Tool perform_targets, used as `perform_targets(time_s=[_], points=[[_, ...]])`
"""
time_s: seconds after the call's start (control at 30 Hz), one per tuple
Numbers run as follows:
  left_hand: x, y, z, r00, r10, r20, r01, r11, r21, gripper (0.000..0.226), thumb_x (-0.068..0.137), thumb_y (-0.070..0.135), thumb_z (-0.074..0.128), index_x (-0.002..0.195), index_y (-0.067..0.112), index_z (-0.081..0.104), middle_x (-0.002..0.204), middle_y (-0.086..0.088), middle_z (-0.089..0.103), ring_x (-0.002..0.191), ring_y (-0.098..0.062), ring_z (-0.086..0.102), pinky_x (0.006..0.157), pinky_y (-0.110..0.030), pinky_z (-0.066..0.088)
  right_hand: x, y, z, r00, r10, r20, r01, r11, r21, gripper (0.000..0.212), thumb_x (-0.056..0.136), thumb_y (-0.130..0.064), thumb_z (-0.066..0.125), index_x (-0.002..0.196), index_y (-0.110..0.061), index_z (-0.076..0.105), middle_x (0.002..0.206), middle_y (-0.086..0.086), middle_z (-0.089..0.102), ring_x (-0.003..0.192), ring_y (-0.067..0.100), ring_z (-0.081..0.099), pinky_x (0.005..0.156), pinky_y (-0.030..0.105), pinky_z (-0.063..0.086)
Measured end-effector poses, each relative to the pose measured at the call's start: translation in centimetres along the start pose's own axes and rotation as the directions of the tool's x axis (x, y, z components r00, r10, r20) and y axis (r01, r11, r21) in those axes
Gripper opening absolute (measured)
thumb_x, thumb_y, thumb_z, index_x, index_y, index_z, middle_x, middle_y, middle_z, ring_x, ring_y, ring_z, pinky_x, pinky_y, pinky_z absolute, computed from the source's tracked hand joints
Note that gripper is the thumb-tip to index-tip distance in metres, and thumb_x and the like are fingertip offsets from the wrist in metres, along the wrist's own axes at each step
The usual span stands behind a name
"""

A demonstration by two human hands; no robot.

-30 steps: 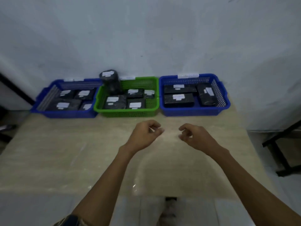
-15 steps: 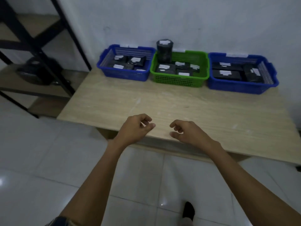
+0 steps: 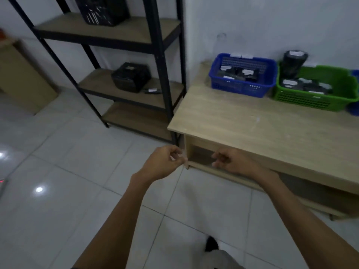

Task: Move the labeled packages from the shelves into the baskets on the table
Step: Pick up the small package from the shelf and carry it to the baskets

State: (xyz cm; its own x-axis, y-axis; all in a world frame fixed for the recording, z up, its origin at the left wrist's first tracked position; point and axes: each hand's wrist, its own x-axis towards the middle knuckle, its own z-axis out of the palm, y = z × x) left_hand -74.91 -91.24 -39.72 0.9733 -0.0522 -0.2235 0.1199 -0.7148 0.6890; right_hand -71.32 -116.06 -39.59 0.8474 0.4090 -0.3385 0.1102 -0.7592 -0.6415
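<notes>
A black metal shelf rack (image 3: 164, 74) with wooden boards stands left of the table (image 3: 262, 129). On its middle board sits a black labeled package (image 3: 131, 77), with a small flat dark item (image 3: 153, 91) beside it. A blue basket (image 3: 242, 75) and a green basket (image 3: 314, 88) on the table hold several black labeled packages; a black roll (image 3: 293, 64) stands in the green one. My left hand (image 3: 165, 162) and my right hand (image 3: 233, 162) hang in front of me over the floor, fingers loosely curled, holding nothing.
A black crate (image 3: 103, 9) sits on the upper board. A brown cardboard box (image 3: 21, 78) stands at the far left. The edge of another blue basket (image 3: 354, 90) shows at the right. White floor tiles lie between me and the rack.
The view has swung left and back from the table; the shelf rack now fills the upper left. Both hands stay loosely curled and have left the tabletop area.
</notes>
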Motion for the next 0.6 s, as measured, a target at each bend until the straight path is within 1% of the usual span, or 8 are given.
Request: perform_targets(time_s=[0.07, 0.13, 0.2, 0.33, 0.43, 0.53, 0.6], points=[[0.4, -2.4, -2.6, 1.000, -0.012, -0.023, 0.011, 1.000, -0.015, 0.035, 0.086, 0.042, 0.066, 0.113, 0.019, 0.064, 0.098, 0.005, 0.065, 0.086, -0.008, 0.062, 0.080, -0.029, 0.054, 2.5, -3.1, 1.1, 0.999, -0.023, 0.029, 0.023, 1.000, -0.019, 0.025, 0.085, -0.029, 0.067, 0.107, -0.019, 0.062, 0.089, -0.005, 0.061, 0.088, 0.014, 0.058, 0.073, 0.018, 0.041], [1.1, -4.7, -5.0, 0.999, -0.018, -0.040, 0.017, 1.000, -0.026, 0.033, 0.086, 0.042, 0.066, 0.111, 0.020, 0.065, 0.097, 0.004, 0.065, 0.085, -0.007, 0.062, 0.079, -0.026, 0.053, 5.6, -5.8, 2.1, 0.998, -0.041, 0.057, 0.044, 0.998, -0.053, 0.027, 0.087, -0.025, 0.065, 0.111, -0.013, 0.062, 0.097, 0.003, 0.063, 0.092, 0.018, 0.059, 0.068, 0.014, 0.037], [1.7, -7.2, -7.3, 0.998, -0.036, -0.056, 0.034, 0.999, -0.031, 0.033, 0.086, 0.042, 0.066, 0.110, 0.019, 0.065, 0.097, 0.003, 0.065, 0.083, -0.006, 0.062, 0.078, -0.025, 0.053, 9.1, -8.1, 3.4, 0.995, -0.058, 0.075, 0.064, 0.996, -0.069, 0.030, 0.087, -0.027, 0.065, 0.114, -0.015, 0.061, 0.101, 0.004, 0.064, 0.094, 0.018, 0.059, 0.068, 0.014, 0.037], [3.2, -12.5, -12.8, 0.993, -0.105, -0.058, 0.105, 0.994, -0.013, 0.037, 0.086, 0.045, 0.064, 0.113, 0.021, 0.063, 0.098, 0.007, 0.065, 0.084, -0.002, 0.060, 0.073, -0.017, 0.048, 16.4, -12.7, 5.6, 0.992, -0.069, 0.108, 0.078, 0.993, -0.089, 0.033, 0.086, -0.033, 0.064, 0.115, -0.018, 0.060, 0.105, 0.001, 0.063, 0.094, 0.014, 0.057, 0.077, 0.018, 0.039], [5.3, -16.1, -17.6, 0.989, -0.132, -0.066, 0.134, 0.991, 0.019, 0.037, 0.088, 0.047, 0.061, 0.116, 0.022, 0.061, 0.101, 0.008, 0.064, 0.084, -0.001, 0.059, 0.071, -0.015, 0.045, 21.6, -16.8, 6.5, 0.989, -0.074, 0.126, 0.084, 0.993, -0.079, 0.033, 0.087, -0.036, 0.064, 0.115, -0.021, 0.059, 0.106, 0.001, 0.063, 0.091, 0.013, 0.057, 0.075, 0.018, 0.039], [8.4, -19.1, -21.5, 0.986, -0.129, -0.104, 0.130, 0.992, 0.001, 0.036, 0.088, 0.047, 0.060, 0.114, 0.022, 0.062, 0.098, 0.009, 0.064, 0.085, -0.002, 0.060, 0.072, -0.017, 0.045, 26.0, -20.0, 7.3, 0.989, -0.069, 0.133, 0.078, 0.995, -0.065, 0.033, 0.086, -0.038, 0.063, 0.115, -0.023, 0.060, 0.104, -0.002, 0.062, 0.090, 0.011, 0.057, 0.075, 0.019, 0.039], [11.3, -21.0, -23.4, 0.989, -0.128, -0.077, 0.126, 0.992, -0.029, 0.034, 0.088, 0.046, 0.061, 0.113, 0.023, 0.062, 0.100, 0.008, 0.065, 0.085, -0.004, 0.061, 0.073, -0.018, 0.047, 29.2, -21.5, 7.9, 0.990, -0.055, 0.131, 0.065, 0.996, -0.068, 0.033, 0.087, -0.037, 0.063, 0.116, -0.022, 0.060, 0.104, -0.003, 0.061, 0.093, 0.012, 0.058, 0.077, 0.020, 0.041]])
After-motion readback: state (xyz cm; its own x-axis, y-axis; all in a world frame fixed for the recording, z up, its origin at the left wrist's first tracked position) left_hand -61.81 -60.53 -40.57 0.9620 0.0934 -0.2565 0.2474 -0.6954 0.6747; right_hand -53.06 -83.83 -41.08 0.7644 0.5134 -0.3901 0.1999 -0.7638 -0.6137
